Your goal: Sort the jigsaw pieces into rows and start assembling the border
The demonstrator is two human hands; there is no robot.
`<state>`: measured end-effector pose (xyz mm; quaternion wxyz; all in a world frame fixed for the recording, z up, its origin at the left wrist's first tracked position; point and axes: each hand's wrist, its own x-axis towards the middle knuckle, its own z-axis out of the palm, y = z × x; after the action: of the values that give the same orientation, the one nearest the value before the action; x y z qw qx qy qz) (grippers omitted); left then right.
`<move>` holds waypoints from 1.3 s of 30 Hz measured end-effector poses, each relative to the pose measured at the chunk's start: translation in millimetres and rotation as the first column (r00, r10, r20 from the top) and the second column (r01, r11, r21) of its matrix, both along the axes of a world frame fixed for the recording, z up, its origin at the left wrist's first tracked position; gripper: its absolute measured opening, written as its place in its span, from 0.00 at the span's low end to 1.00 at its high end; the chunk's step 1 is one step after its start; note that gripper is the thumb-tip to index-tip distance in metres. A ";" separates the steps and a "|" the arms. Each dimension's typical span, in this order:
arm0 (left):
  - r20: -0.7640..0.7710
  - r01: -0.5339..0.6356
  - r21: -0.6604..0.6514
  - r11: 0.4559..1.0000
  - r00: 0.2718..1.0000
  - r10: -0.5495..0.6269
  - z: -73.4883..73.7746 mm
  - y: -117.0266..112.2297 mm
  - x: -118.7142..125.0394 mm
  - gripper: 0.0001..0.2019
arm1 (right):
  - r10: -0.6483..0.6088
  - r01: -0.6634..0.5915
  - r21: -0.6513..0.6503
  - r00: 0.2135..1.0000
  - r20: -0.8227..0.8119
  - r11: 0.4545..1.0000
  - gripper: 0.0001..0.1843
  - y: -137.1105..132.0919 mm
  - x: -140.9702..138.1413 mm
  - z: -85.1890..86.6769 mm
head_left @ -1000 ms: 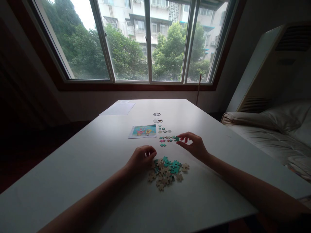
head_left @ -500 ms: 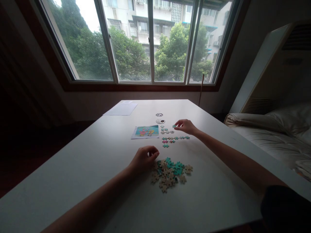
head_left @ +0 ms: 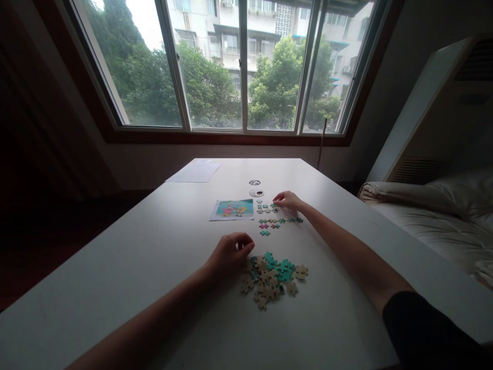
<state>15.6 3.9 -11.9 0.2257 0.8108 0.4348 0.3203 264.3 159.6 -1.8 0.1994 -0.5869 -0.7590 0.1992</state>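
Observation:
My right hand reaches over the far part of the table. Its fingertips close on a small teal puzzle piece, down at the table at the right end of a short row. Further rows of sorted puzzle pieces lie just nearer, teal, pink and pale. My left hand rests on the table with its fingers curled in toward the thumb, and no piece shows in it. It lies at the upper left edge of a heap of puzzle pieces, some teal side up, others showing plain beige backs.
Left of the rows lies a picture sheet with cartoon figures on teal. Two round flat pieces sit beyond it. White paper lies at the table's far left. A padded seat stands to the right.
My right hand has come slightly nearer and lower, bringing the teal piece down to the end of a row. The left hand stays beside the heap. The view has shifted slightly.

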 end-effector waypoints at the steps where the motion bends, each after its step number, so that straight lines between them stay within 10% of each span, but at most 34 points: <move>1: -0.002 0.001 -0.001 1.000 1.000 -0.001 -0.1 -0.1 0.2 0.08 | 0.001 -0.001 0.005 1.000 0.006 1.000 0.14 -0.1 -0.6 -1.0; 15: -0.010 0.004 -0.010 1.000 1.000 -0.004 -0.3 -0.8 1.7 0.09 | -0.001 -0.004 0.089 0.998 0.057 0.996 0.13 -13.4 -7.3 4.6; 21: -0.004 0.009 -0.008 1.000 1.000 -0.009 -5.2 2.2 0.5 0.09 | 0.220 -0.223 0.066 0.974 0.053 0.973 0.10 -72.8 -9.4 17.3; 26: -0.012 0.018 -0.010 1.000 1.000 -0.018 -7.0 1.0 4.8 0.09 | 0.567 -0.565 -0.069 0.824 0.000 0.822 0.10 -142.0 -0.3 21.0; 39: -0.017 0.028 -0.001 1.000 0.999 -0.028 -3.5 -3.6 14.6 0.08 | 0.521 -0.530 -0.010 0.836 -0.173 0.848 0.14 -180.6 10.6 10.5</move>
<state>30.2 0.3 -15.5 0.2266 0.8194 0.4255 0.3101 274.8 -21.0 8.7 0.1818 -0.3431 -0.8659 0.3154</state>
